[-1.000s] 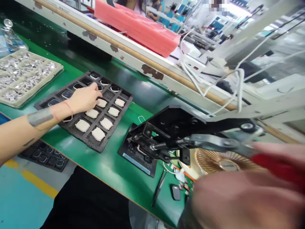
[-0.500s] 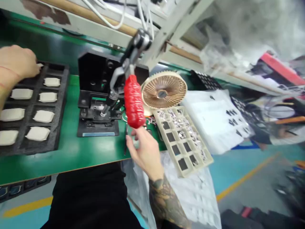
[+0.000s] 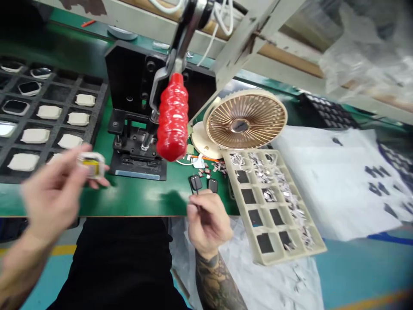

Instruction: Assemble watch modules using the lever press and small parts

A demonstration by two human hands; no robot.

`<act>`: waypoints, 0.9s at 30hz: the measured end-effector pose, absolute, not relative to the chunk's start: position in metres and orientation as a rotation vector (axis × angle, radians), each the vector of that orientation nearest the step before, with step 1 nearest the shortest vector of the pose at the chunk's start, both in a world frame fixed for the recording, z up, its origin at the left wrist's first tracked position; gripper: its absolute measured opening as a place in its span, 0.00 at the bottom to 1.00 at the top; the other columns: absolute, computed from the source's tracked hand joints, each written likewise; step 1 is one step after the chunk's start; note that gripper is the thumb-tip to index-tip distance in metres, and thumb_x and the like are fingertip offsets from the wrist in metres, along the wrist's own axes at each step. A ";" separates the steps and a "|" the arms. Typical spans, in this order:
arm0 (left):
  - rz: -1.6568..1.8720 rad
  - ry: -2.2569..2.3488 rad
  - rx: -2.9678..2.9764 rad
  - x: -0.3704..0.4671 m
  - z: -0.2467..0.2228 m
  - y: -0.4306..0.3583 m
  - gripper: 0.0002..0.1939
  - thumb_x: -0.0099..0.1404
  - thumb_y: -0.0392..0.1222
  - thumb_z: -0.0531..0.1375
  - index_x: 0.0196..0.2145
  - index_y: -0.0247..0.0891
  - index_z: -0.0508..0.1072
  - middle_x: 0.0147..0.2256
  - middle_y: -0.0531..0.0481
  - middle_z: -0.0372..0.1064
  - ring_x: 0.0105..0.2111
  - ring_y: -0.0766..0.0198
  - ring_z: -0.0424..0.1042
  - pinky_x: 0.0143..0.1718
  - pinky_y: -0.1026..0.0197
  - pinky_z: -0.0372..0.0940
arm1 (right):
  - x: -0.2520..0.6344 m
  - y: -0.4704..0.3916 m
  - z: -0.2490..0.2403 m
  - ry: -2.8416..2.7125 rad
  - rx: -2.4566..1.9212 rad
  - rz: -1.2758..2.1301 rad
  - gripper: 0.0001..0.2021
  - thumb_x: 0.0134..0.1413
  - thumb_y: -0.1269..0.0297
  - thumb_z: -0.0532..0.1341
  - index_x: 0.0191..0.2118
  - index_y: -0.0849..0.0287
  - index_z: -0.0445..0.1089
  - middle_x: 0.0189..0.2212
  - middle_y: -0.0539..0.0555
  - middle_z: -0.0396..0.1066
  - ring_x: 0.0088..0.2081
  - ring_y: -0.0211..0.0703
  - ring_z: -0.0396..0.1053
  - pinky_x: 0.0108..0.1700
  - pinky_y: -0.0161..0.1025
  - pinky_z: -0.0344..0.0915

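Observation:
My left hand (image 3: 61,189), blurred by motion, grips a small pale rounded-square case (image 3: 93,165) with a yellow patch in its middle. It is near the front right corner of the black tray (image 3: 97,97), whose compartments hold white cases (image 3: 35,136). In my right hand (image 3: 209,224) are dark tweezers (image 3: 195,188), pinched between thumb and fingers. Their tips lie at a small black square piece (image 3: 195,181); whether they grip it I cannot tell. A second black piece (image 3: 212,185) sits just right of it. Between my hands stands the black press (image 3: 138,148) with its red handle (image 3: 174,120).
A round fan (image 3: 247,120) stands right of the press. Next to it, a compartment box (image 3: 258,258) of small parts overhangs the table edge. Small scraps (image 3: 206,170) lie before the fan. White sheets (image 3: 322,181) with black pieces lie far right.
My left hand has come from the tray toward the middle with a case in it. My right hand has moved from below the red handle to the black pieces, tweezers now in it.

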State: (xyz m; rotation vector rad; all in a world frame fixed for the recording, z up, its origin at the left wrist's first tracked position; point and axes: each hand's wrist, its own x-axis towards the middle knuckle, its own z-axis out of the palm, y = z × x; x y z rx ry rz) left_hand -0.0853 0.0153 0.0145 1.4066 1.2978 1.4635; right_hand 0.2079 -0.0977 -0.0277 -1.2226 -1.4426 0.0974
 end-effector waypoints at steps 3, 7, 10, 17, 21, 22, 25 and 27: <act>1.215 0.945 1.231 -0.042 -0.015 -0.014 0.17 0.77 0.44 0.70 0.61 0.41 0.84 0.40 0.45 0.87 0.29 0.58 0.85 0.29 0.60 0.78 | 0.187 -0.080 -0.036 -1.258 -1.133 0.067 0.13 0.75 0.64 0.63 0.58 0.49 0.82 0.33 0.54 0.76 0.32 0.49 0.78 0.33 0.50 0.77; 1.059 0.904 1.258 -0.019 -0.036 -0.018 0.18 0.79 0.43 0.69 0.63 0.38 0.80 0.42 0.45 0.87 0.34 0.58 0.87 0.37 0.60 0.81 | 0.160 -0.068 -0.044 -1.186 -1.128 0.342 0.12 0.76 0.66 0.64 0.57 0.51 0.81 0.37 0.55 0.80 0.36 0.50 0.83 0.38 0.51 0.84; 1.000 0.961 1.352 -0.022 -0.041 -0.020 0.20 0.80 0.43 0.67 0.66 0.39 0.78 0.44 0.46 0.87 0.38 0.58 0.89 0.44 0.59 0.82 | 0.151 -0.066 -0.049 -1.199 -1.108 0.408 0.10 0.73 0.68 0.66 0.54 0.50 0.83 0.45 0.58 0.83 0.43 0.52 0.84 0.41 0.53 0.86; 0.980 0.972 1.335 -0.023 -0.036 -0.022 0.11 0.80 0.42 0.67 0.56 0.39 0.83 0.46 0.46 0.87 0.38 0.57 0.89 0.44 0.59 0.83 | 0.148 -0.068 -0.056 -1.270 -1.118 0.348 0.12 0.72 0.71 0.65 0.53 0.50 0.81 0.41 0.57 0.84 0.42 0.53 0.84 0.42 0.55 0.84; 0.983 0.951 1.338 -0.024 -0.037 -0.022 0.10 0.80 0.41 0.67 0.55 0.39 0.83 0.43 0.47 0.86 0.37 0.59 0.88 0.43 0.62 0.82 | 0.148 -0.067 -0.053 -1.290 -1.103 0.380 0.14 0.72 0.74 0.65 0.55 0.50 0.83 0.44 0.57 0.85 0.45 0.52 0.84 0.48 0.55 0.83; 0.977 0.946 1.341 -0.026 -0.038 -0.022 0.11 0.80 0.41 0.67 0.56 0.39 0.83 0.43 0.47 0.86 0.37 0.60 0.88 0.43 0.62 0.82 | 0.149 -0.067 -0.052 -1.278 -1.104 0.405 0.14 0.72 0.74 0.65 0.55 0.51 0.83 0.44 0.57 0.85 0.46 0.52 0.84 0.49 0.55 0.83; 0.965 0.907 1.374 -0.031 -0.041 -0.022 0.16 0.80 0.40 0.67 0.62 0.39 0.81 0.44 0.47 0.86 0.37 0.60 0.87 0.44 0.62 0.81 | 0.154 -0.065 -0.051 -1.170 -1.099 0.596 0.10 0.75 0.70 0.65 0.53 0.52 0.83 0.43 0.56 0.85 0.44 0.49 0.84 0.46 0.50 0.83; 0.962 0.867 1.390 -0.033 -0.043 -0.022 0.18 0.81 0.40 0.67 0.65 0.39 0.80 0.45 0.46 0.87 0.38 0.60 0.88 0.45 0.62 0.81 | 0.158 -0.064 -0.051 -1.100 -1.047 0.780 0.08 0.77 0.66 0.64 0.52 0.53 0.82 0.41 0.55 0.84 0.39 0.47 0.83 0.41 0.46 0.82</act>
